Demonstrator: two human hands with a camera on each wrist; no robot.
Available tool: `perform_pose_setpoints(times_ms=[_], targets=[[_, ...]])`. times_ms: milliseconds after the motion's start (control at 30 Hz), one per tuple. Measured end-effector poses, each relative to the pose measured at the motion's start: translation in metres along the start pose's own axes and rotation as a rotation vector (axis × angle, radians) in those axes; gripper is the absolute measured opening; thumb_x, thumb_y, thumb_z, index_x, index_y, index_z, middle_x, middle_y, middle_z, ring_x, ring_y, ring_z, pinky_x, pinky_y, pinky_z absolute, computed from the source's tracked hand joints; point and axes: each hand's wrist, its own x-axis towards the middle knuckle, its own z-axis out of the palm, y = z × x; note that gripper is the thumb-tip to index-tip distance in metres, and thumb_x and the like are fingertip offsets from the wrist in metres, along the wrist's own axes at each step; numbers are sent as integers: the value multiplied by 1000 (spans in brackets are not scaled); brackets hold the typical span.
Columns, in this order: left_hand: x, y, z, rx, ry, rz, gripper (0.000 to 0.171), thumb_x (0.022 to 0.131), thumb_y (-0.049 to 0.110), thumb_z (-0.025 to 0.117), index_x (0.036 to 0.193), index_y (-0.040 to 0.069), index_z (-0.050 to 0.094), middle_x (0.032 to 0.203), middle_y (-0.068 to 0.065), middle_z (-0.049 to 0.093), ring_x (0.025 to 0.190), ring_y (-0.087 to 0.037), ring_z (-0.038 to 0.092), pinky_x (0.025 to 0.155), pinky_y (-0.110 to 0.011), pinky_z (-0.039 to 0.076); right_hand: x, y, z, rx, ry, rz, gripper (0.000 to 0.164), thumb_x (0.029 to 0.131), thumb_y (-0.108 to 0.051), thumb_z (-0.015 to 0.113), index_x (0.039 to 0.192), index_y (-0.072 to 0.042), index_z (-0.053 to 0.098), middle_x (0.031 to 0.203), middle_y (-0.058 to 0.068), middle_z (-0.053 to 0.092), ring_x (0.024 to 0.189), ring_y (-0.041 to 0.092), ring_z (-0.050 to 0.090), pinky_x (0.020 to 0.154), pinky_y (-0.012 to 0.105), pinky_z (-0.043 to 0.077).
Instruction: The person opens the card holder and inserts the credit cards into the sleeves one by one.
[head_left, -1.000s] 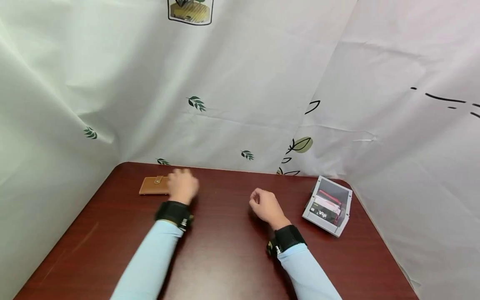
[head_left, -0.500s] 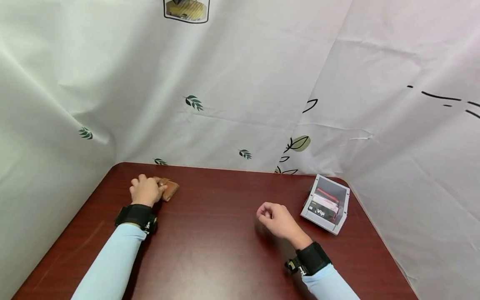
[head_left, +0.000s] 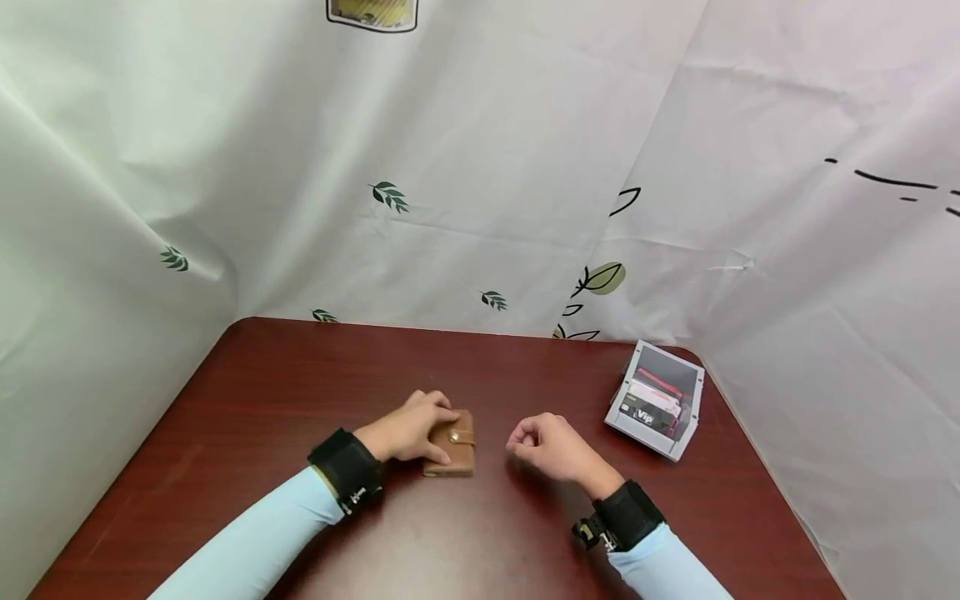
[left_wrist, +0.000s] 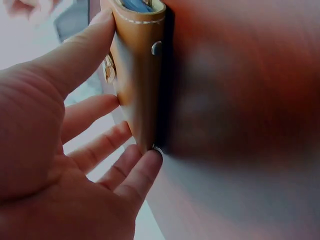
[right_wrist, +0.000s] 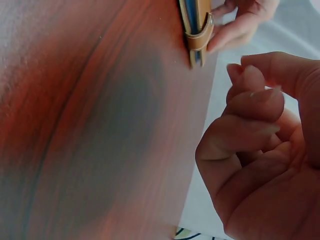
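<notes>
A tan leather wallet (head_left: 459,460) with a strap and snap lies on the table around its middle. My left hand (head_left: 411,428) grips it from the left, thumb on the near part and fingers over the far part. In the left wrist view, the thumb and fingertips touch the wallet (left_wrist: 134,75), and something blue shows inside its end. My right hand (head_left: 557,448) stays just right of the wallet, fingers loosely curled with nothing seen in them. The right wrist view shows the wallet's strap side (right_wrist: 200,40) beyond the curled fingers.
A grey box (head_left: 640,435) with a clear window stands at the table's back right corner, holding several cards (head_left: 651,408), one printed "Vip". Behind the dark red-brown table (head_left: 247,400) hangs a white cloth (head_left: 480,167) with leaf prints.
The left hand went left to the wallet at the back left, took hold of it, and brought it right and nearer, turning it. The right hand shifted slightly right and nearer, then stayed about there.
</notes>
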Motion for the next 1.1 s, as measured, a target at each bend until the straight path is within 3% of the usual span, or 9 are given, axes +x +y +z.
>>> perform_pose_setpoints(times_ms=[133, 300, 500, 667, 800, 933, 1033, 1100], targets=[[8, 30, 10, 35, -60, 63, 73, 79, 40, 88, 140, 8, 63, 135, -9, 56, 118, -26, 49, 99, -36, 49, 4, -1, 8, 71, -60, 9, 10, 95, -16, 71, 91, -7, 75, 63, -1, 62, 50, 7, 53, 50, 25, 47], [12, 49, 14, 106, -54, 73, 69, 78, 44, 88, 136, 12, 67, 132, -6, 57, 116, -24, 50, 97, -32, 51, 13, -4, 21, 119, -82, 46, 10, 92, -21, 76, 91, -12, 72, 57, 1, 61, 40, 7, 50, 43, 25, 45], [9, 56, 18, 109, -27, 66, 63, 77, 44, 89, 127, 10, 71, 124, -4, 59, 110, -24, 51, 93, -31, 52, 20, -4, 34, 94, -68, 89, 15, 89, -19, 79, 92, -11, 67, 51, -5, 50, 37, 8, 49, 40, 23, 42], [7, 59, 21, 123, -20, 47, 66, 77, 46, 88, 128, 7, 70, 119, -3, 57, 105, -22, 48, 90, -30, 52, 22, 1, 35, 125, -111, 79, 15, 89, -17, 78, 85, -11, 65, 52, -6, 49, 40, 6, 46, 43, 20, 39], [7, 60, 23, 129, -18, 33, 68, 77, 47, 87, 129, 7, 69, 121, -3, 57, 105, -21, 48, 93, -30, 51, 23, 8, 33, 201, -168, 38, 17, 94, -19, 74, 87, -8, 64, 56, -7, 49, 44, 4, 44, 45, 19, 37], [7, 60, 22, 118, -21, 23, 72, 77, 46, 88, 133, 5, 67, 124, -4, 58, 108, -22, 49, 95, -31, 51, 21, 19, 30, 372, -208, 39, 22, 98, -21, 70, 93, -2, 60, 62, -5, 51, 47, 6, 44, 47, 20, 38], [8, 59, 22, 99, -23, 14, 75, 78, 45, 88, 135, 4, 65, 127, -4, 58, 111, -22, 49, 96, -32, 51, 15, 25, 24, 428, -186, 45, 23, 99, -20, 68, 94, 0, 58, 63, -4, 52, 48, 7, 45, 47, 22, 40], [8, 59, 21, 81, -26, 6, 76, 77, 44, 89, 137, 4, 63, 128, -5, 57, 112, -22, 49, 97, -32, 50, 8, 28, 18, 358, -130, 44, 17, 96, -15, 68, 91, -2, 59, 63, -4, 53, 48, 7, 46, 47, 22, 40]])
